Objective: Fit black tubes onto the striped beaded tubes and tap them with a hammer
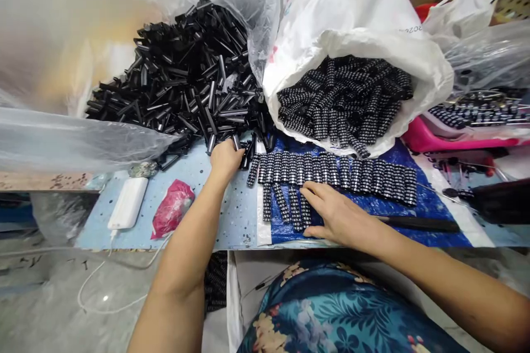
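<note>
My left hand (226,161) reaches to the near edge of a heap of glossy black tubes (182,74). Its fingers are closed around one black tube (236,142); some fingertips are hidden. My right hand (331,210) lies low over the table, thumb and fingers bent about the ends of a short black tube with a silver-white checked pattern (305,210). Beside that one, a few similar patterned tubes (282,204) lie in a loose short row. Above them runs a long, tight row of patterned tubes (323,170) on a blue sheet (356,204).
A white sack (351,0) full of patterned tubes opens toward me. Clear plastic (83,138) borders the heap. At left lie a white power bank (128,203) with a cable and a pink bundle (173,208). A dark-handled tool (418,224) and a pink tray (426,135) are right.
</note>
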`<state>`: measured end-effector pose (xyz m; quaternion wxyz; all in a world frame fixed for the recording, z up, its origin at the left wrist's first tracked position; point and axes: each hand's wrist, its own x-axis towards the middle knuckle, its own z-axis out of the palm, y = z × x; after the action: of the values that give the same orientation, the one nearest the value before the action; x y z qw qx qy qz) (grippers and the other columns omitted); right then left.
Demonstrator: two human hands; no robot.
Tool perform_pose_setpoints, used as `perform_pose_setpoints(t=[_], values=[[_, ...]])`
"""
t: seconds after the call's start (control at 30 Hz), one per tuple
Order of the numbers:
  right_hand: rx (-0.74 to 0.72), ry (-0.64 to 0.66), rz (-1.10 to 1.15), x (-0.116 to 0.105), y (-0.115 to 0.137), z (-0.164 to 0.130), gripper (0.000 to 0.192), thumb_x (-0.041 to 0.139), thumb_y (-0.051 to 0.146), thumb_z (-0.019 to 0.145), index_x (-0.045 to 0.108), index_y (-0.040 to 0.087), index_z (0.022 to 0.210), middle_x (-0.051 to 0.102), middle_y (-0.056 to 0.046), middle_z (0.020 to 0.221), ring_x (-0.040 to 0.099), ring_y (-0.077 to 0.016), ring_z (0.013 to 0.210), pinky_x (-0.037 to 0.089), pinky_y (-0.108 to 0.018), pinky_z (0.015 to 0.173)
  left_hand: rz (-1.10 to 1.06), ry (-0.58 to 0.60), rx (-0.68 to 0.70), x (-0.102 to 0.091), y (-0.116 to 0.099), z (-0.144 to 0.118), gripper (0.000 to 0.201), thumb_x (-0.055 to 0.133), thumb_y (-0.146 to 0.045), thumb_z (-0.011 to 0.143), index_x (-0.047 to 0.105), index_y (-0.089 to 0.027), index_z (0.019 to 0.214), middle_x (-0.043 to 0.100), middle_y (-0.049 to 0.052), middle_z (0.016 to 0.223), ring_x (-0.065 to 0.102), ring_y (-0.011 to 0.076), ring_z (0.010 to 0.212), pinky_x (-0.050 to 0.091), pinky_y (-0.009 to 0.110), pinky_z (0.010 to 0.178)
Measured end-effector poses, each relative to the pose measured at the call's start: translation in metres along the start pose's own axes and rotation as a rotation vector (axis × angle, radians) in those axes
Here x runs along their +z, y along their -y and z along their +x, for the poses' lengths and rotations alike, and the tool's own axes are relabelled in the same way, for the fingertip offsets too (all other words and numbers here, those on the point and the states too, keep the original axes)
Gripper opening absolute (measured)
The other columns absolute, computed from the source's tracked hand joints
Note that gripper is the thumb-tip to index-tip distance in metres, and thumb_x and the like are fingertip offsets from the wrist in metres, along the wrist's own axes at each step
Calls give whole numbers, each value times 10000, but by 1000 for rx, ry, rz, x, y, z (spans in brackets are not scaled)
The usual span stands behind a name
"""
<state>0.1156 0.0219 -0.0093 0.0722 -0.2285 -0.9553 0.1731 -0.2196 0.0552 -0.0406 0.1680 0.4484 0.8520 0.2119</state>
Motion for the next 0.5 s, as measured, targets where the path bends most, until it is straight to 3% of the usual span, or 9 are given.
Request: perform_pose_setpoints(t=[0.13,0.23,0.37,0.43,0.5], values=[[45,0,82,3,3,-1,850,850,289,719,413,104,1424,408,-252,1429,461,-378,1300,478,-515,1051,-116,22,-94,12,11,8,240,706,-295,720,536,-161,616,485,7,553,454,142,585,358,276,616],[67,0,107,4,0,-3,819,837,256,707,436,110,1407,415,-244,1415,490,-371,1267,495,-508,1029,-172,-45,-109,2,21,-7,228,625,-345,805,584,-149,697,528,11,614,455,127,593,365,261,605],[30,-70,168,-6,-3,-13,869,813,327,736,381,103,1456,429,-232,1379,480,-356,1264,479,-501,1047,-283,-264,8,-25,27,-69,283,539,-395,877,682,-151,903,628,36,765,574,153,737,444,270,718],[-7,-153,270,-12,-2,-18,884,788,383,775,344,103,1486,405,-229,1390,451,-342,1294,447,-501,1082,-411,-294,0,-32,25,-110,331,556,-397,873,686,-156,1058,649,28,773,604,148,701,477,274,716],[-21,-205,398,-16,1,-19,881,786,415,776,358,121,1488,363,-221,1431,420,-337,1329,448,-496,1082,-494,-309,-20,-30,18,-147,316,623,-370,823,704,-161,1045,665,36,833,604,145,718,483,271,711]])
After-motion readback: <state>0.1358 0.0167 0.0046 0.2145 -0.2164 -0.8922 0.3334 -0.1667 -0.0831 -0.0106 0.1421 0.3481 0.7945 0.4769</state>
